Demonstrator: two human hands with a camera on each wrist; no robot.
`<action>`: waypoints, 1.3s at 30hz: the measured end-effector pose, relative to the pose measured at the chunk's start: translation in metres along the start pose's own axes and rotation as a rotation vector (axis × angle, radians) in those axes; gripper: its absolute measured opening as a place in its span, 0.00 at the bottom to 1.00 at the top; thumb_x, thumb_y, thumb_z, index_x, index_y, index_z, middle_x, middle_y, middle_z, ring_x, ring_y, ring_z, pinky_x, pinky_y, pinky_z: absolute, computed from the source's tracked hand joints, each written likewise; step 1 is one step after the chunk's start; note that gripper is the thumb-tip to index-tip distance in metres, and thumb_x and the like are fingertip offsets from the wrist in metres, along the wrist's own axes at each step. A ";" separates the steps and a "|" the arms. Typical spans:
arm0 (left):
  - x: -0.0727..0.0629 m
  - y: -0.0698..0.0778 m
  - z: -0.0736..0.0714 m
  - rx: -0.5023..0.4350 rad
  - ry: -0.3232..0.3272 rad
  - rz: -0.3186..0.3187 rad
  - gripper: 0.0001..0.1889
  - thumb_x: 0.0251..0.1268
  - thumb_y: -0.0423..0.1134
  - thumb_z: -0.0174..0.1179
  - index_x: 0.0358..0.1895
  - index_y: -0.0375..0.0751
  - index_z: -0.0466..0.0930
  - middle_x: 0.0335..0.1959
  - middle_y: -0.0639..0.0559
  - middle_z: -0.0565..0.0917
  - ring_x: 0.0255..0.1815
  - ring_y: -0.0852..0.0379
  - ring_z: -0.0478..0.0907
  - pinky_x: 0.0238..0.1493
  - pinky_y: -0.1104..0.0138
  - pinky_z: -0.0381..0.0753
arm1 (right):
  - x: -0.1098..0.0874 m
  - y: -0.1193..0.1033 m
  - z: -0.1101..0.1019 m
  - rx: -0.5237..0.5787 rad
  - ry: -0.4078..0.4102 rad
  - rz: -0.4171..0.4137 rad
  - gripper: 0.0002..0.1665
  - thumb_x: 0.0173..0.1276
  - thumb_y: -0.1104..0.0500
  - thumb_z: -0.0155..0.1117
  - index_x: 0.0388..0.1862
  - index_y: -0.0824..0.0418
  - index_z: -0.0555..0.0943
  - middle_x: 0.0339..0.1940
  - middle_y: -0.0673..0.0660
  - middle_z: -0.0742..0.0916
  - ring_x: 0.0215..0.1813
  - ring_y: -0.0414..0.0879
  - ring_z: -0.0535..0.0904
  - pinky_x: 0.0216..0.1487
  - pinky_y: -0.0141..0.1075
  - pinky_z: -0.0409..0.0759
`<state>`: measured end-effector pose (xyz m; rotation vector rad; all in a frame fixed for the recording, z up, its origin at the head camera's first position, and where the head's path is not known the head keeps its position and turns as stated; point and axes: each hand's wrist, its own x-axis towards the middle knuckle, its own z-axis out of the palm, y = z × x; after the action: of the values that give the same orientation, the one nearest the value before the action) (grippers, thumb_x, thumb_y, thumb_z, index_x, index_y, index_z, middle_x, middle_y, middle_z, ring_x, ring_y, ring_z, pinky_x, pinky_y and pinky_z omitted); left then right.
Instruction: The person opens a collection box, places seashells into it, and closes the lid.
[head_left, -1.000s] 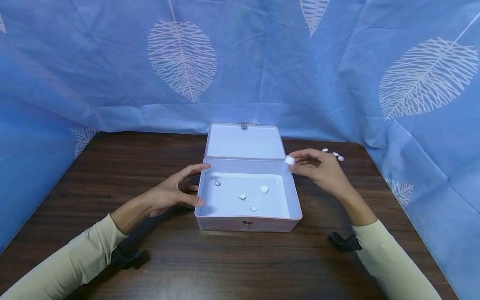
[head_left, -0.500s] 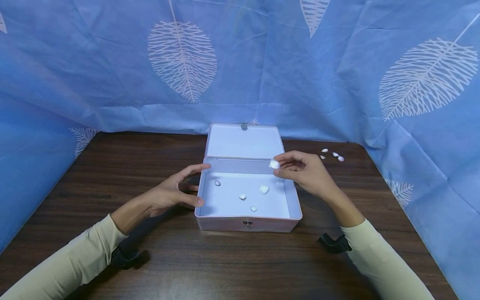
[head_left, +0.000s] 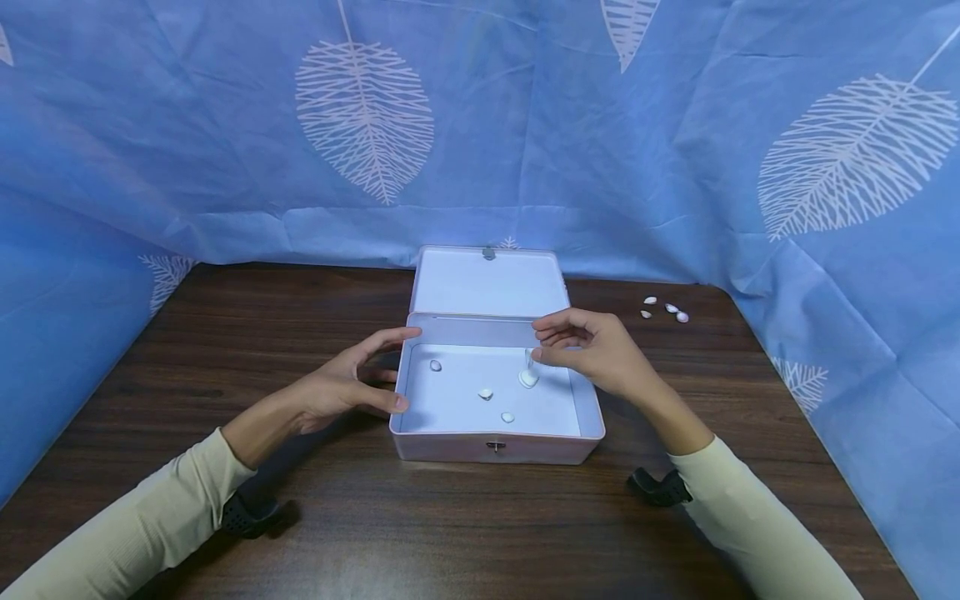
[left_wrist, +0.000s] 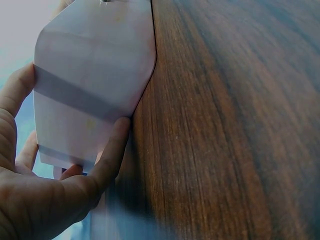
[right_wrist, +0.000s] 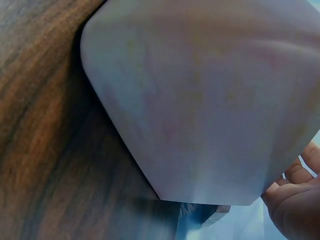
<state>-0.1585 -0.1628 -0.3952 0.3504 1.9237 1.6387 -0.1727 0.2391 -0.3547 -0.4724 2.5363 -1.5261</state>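
A pale pinkish box [head_left: 495, 448] with a small front latch stands with its lid [head_left: 489, 282] raised behind it. Several small white seashells [head_left: 486, 394] lie scattered on its white floor. My left hand [head_left: 337, 385] touches the box's left end, fingers spread and fairly straight along the wall and rim. Over the back right part of the box hovers my right hand [head_left: 600, 346], thumb and fingertips apart with nothing between them. Just under its fingertips a pale blur shows above a larger shell [head_left: 528, 379]. In the right wrist view, the box's side wall [right_wrist: 200, 100] hides most of that hand.
Several more small shells [head_left: 671, 308] lie on the dark wooden table [head_left: 315, 517] at the back right. A blue leaf-print cloth [head_left: 510, 133] hangs behind and along both sides of the table.
My right hand has moved left from beside the box to above its inside. The white shell it pinched has left its fingers. My left hand has stayed in place.
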 end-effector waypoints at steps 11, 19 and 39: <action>0.000 0.001 0.000 -0.008 -0.007 0.002 0.56 0.67 0.37 0.82 0.92 0.60 0.57 0.96 0.46 0.39 0.90 0.21 0.58 0.72 0.44 0.83 | -0.010 0.001 -0.014 0.021 0.054 0.017 0.25 0.75 0.57 0.81 0.65 0.67 0.89 0.60 0.70 0.91 0.54 0.42 0.91 0.54 0.31 0.89; -0.001 0.001 -0.001 -0.018 -0.019 0.003 0.56 0.68 0.36 0.81 0.93 0.59 0.56 0.96 0.45 0.39 0.90 0.21 0.57 0.71 0.45 0.84 | -0.015 0.017 -0.038 -0.005 0.168 -0.019 0.21 0.77 0.56 0.80 0.63 0.66 0.89 0.52 0.45 0.94 0.53 0.37 0.91 0.55 0.27 0.89; -0.001 0.001 0.000 -0.024 -0.018 0.003 0.55 0.68 0.36 0.81 0.93 0.58 0.55 0.96 0.46 0.40 0.90 0.22 0.58 0.68 0.49 0.86 | -0.013 0.085 -0.103 -0.070 0.345 0.114 0.19 0.78 0.52 0.80 0.62 0.58 0.89 0.43 0.30 0.92 0.45 0.26 0.90 0.51 0.21 0.84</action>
<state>-0.1578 -0.1627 -0.3939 0.3570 1.8894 1.6537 -0.2059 0.3662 -0.3807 -0.0720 2.8196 -1.5995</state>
